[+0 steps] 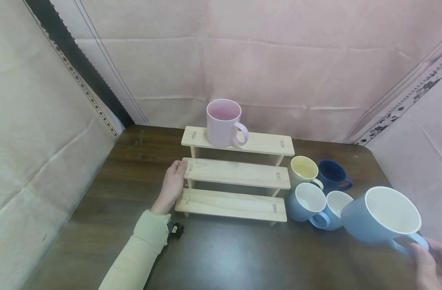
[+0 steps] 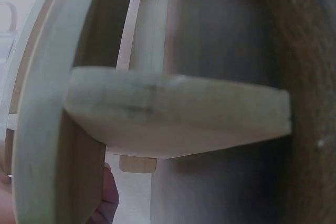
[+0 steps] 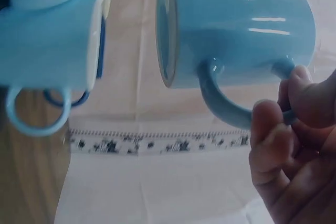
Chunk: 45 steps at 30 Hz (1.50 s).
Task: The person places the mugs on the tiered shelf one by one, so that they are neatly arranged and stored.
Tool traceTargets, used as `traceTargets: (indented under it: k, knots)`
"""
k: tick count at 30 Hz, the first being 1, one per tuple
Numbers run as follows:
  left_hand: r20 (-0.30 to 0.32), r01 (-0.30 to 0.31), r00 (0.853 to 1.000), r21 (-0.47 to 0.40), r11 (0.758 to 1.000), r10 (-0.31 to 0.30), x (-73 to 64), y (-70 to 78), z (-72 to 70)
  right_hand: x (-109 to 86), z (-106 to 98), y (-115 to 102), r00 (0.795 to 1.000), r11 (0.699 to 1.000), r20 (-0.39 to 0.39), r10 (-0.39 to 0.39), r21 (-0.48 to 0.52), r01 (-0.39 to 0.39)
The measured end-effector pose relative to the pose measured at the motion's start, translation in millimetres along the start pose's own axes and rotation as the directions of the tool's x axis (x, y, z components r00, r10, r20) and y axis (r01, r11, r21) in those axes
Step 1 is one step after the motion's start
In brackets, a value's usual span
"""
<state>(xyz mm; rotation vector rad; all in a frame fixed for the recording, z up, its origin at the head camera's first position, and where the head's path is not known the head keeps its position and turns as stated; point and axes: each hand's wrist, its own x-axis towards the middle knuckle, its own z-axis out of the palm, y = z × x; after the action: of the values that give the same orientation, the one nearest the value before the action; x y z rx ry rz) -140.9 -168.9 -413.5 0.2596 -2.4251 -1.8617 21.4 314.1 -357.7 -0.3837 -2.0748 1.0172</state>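
My right hand (image 1: 432, 262) pinches the handle of a light blue mug (image 1: 382, 219) with a white inside, held at the right, tilted. In the right wrist view, thumb and fingers (image 3: 270, 140) close round the handle's end. My left hand (image 1: 174, 183) grips the left end of the middle board of a three-step wooden rack (image 1: 237, 172). Its curled fingers (image 2: 108, 195) show beside the board in the left wrist view. A pink mug (image 1: 222, 125) stands upright on the top step, handle to the right. The middle and bottom steps carry nothing.
Right of the rack several mugs cluster on the dark table (image 1: 221, 257): a yellow mug (image 1: 303, 171), a dark blue mug (image 1: 331, 175), a blue mug (image 1: 308, 203) and another light blue mug (image 1: 338, 207). A pale cloth (image 1: 279, 68) hangs behind and at both sides.
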Motion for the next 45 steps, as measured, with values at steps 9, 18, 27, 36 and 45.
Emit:
traceTargets:
  k: [9, 18, 27, 36, 45]
  knots:
    - [-0.003, -0.011, 1.0, -0.004, 1.0, 0.011, 2.0, 1.7, 1.8, 29.2, 14.8, -25.8, 0.961, 0.974, 0.187, -0.205, 0.136, 0.182]
    - [0.005, -0.025, 1.0, -0.009, 1.0, 0.026, 2.9, 5.2, 1.4, 41.3, 47.2, -59.2, 0.946, 0.968, 0.22, -0.239, 0.128, 0.215]
    - [0.011, -0.029, 1.0, -0.01, 1.0, 0.029, 4.5, 8.4, 1.4, 55.0, 85.2, -85.9, 0.942, 0.962, 0.209, -0.262, 0.14, 0.236]
    - [0.012, 0.015, 1.0, 0.011, 1.0, -0.015, -0.6, 1.3, -1.3, 56.6, 124.6, -104.1, 0.93, 0.963, 0.25, -0.27, 0.077, 0.259]
    - [0.002, 0.003, 1.0, 0.012, 1.0, -0.003, -2.0, -0.2, -0.3, 61.6, 154.4, -118.1, 0.913, 0.951, 0.269, -0.305, 0.135, 0.278]
